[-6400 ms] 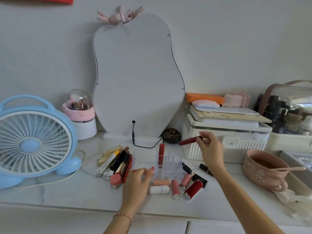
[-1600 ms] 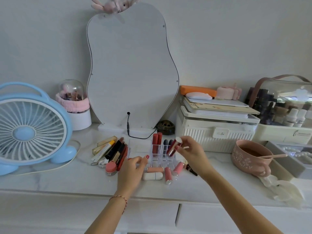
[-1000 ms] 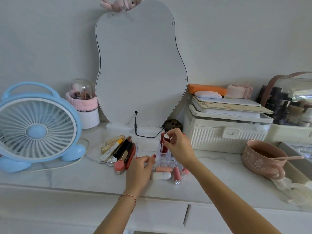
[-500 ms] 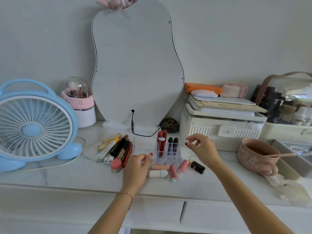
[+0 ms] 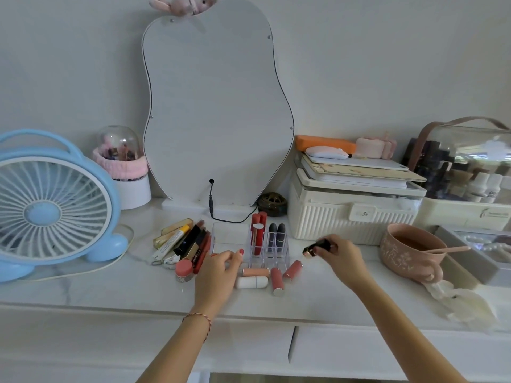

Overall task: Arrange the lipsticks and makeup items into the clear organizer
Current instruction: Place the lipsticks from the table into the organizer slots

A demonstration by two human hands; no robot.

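Pinching a black lipstick, right hand; left hand loosely curled, empty

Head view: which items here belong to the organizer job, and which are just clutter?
Job:
clear acrylic organizer
black lipstick in right hand
left hand steadying organizer
loose pink and white lipsticks
pile of makeup tubes

Clutter:
blue desk fan
pear-shaped mirror
pink floral mug
ribbed cream storage box
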